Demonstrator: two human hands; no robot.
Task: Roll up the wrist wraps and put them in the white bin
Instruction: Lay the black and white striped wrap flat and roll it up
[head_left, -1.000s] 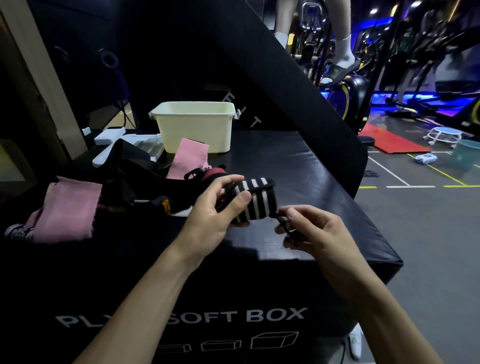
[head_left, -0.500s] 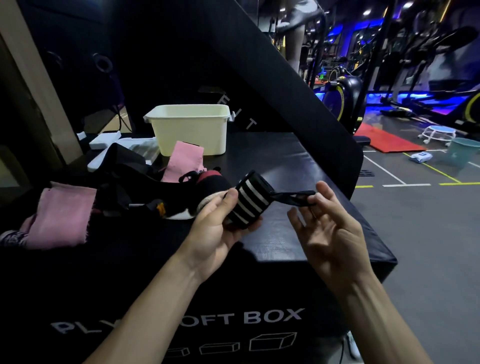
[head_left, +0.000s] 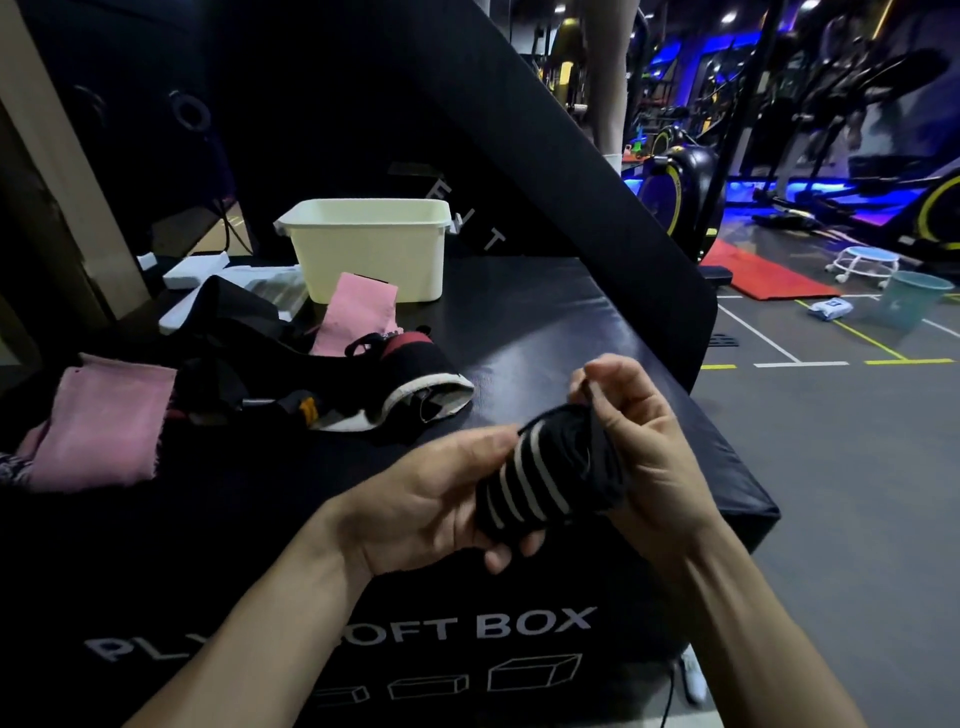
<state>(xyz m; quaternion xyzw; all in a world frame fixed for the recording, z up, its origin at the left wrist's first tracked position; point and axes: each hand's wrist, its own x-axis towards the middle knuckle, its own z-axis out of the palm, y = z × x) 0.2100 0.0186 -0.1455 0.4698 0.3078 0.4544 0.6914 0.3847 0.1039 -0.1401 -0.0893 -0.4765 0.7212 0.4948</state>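
Note:
A rolled black wrist wrap with white stripes (head_left: 524, 486) sits between both hands above the front edge of the black soft box (head_left: 545, 322). My left hand (head_left: 431, 499) grips the roll from the left and below. My right hand (head_left: 639, 431) cups its right end and pinches the wrap's black loop (head_left: 592, 400) over the roll. The white bin (head_left: 369, 249) stands at the back of the box top. A pile of unrolled wraps lies left of centre: a black, red and white one (head_left: 405, 384) and pink ones (head_left: 104, 421), (head_left: 358, 312).
White flat objects (head_left: 197, 270) lie left of the bin. A slanted black pad (head_left: 519, 156) rises behind the box. To the right is gym floor with a red mat (head_left: 763, 270), a white stool (head_left: 865, 265), a teal bucket (head_left: 914, 299) and exercise machines.
My right hand has brought the black loop from stretched out to the right back over the roll's end. Both hands and the roll sit lower and nearer to me.

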